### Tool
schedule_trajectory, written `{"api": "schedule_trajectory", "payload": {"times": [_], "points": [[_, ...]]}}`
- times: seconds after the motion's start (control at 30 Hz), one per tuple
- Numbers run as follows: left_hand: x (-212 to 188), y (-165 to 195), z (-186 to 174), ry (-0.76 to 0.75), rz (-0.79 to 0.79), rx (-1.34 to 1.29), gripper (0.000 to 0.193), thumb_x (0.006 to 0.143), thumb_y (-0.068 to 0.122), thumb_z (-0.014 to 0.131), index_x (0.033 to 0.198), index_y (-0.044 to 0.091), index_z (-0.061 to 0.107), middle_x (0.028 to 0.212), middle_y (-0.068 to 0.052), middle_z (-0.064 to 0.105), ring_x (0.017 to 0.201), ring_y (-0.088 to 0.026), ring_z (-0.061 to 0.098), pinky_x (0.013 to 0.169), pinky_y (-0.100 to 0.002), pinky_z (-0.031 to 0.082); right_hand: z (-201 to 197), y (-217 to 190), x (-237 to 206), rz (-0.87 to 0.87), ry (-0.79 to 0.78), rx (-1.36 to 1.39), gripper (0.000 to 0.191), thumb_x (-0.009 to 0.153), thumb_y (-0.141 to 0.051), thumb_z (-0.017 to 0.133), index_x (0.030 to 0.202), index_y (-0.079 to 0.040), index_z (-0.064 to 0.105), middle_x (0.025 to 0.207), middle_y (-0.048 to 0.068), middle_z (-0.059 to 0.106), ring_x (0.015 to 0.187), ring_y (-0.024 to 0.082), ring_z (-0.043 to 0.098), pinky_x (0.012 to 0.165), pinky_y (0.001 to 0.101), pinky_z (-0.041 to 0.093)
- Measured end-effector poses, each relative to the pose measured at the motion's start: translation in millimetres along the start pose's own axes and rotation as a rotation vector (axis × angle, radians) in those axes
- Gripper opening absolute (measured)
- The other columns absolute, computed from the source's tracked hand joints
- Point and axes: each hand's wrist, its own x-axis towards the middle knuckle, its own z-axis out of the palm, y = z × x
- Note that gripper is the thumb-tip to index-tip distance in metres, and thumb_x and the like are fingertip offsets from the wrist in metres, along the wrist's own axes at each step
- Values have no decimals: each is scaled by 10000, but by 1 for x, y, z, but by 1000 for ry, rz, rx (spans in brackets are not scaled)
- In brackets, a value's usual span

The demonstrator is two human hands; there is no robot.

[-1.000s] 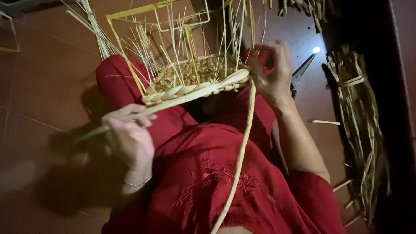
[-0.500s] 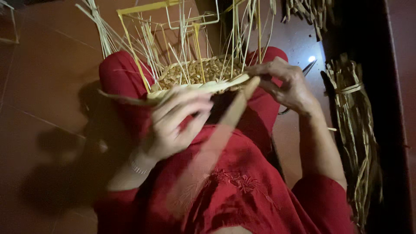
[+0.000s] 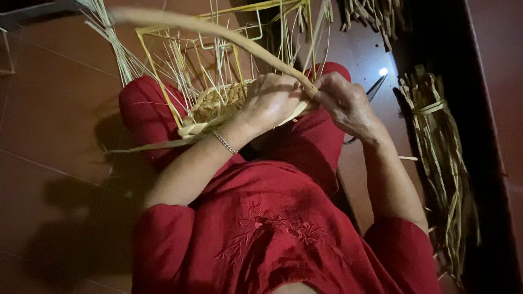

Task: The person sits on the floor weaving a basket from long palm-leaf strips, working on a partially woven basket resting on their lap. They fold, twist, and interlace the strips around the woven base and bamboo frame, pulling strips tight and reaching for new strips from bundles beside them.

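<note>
A half-woven straw basket [image 3: 218, 100] on a yellow wire frame [image 3: 158, 65] rests on my lap, with many thin upright stalks sticking out of it. My left hand [image 3: 269, 100] lies over the basket's near rim and grips a long flat pale strand [image 3: 218, 32] that arcs up and away to the left. My right hand [image 3: 340, 100] sits just beside it, fingertips pinching the same strand where it meets the rim. A thin bracelet [image 3: 224, 142] circles my left wrist.
A tied bundle of dried reeds [image 3: 441, 163] lies on the floor at the right. Scissors [image 3: 370, 92] lie on the red tile floor beyond my right hand. More reeds [image 3: 370, 16] lie at the top. I wear red clothes [image 3: 261, 228].
My left hand moved from my left side up to the basket rim beside my right hand. The long strand, which hung down over my lap, now swings up and to the left.
</note>
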Motion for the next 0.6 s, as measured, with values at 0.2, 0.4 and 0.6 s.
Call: {"api": "schedule_trajectory", "payload": {"times": [0.2,0.4,0.6], "points": [[-47,8,2,312,125,-245,102,991,66,663,957,-20,703,779,-101,722,633,-179,701,546,-323,533,7,-2,2,81,52,-65,26,1053,-1,627,1074,12,637,936,70,720,850,134,705,754,286,594],[-80,27,4,368,361,-139,95,1044,73,661,1116,26,700,1054,-153,746,954,-234,742,836,-354,629,20,-19,10,-229,129,-382,150,904,52,773,1037,0,727,901,114,677,785,221,686,654,333,541],[-82,18,-23,337,395,264,234,998,63,800,1187,-65,748,1055,-134,700,892,-235,604,649,-293,515,14,-33,7,-298,2,-474,219,843,6,793,1057,-19,752,889,105,685,794,247,672,681,365,553]]}}
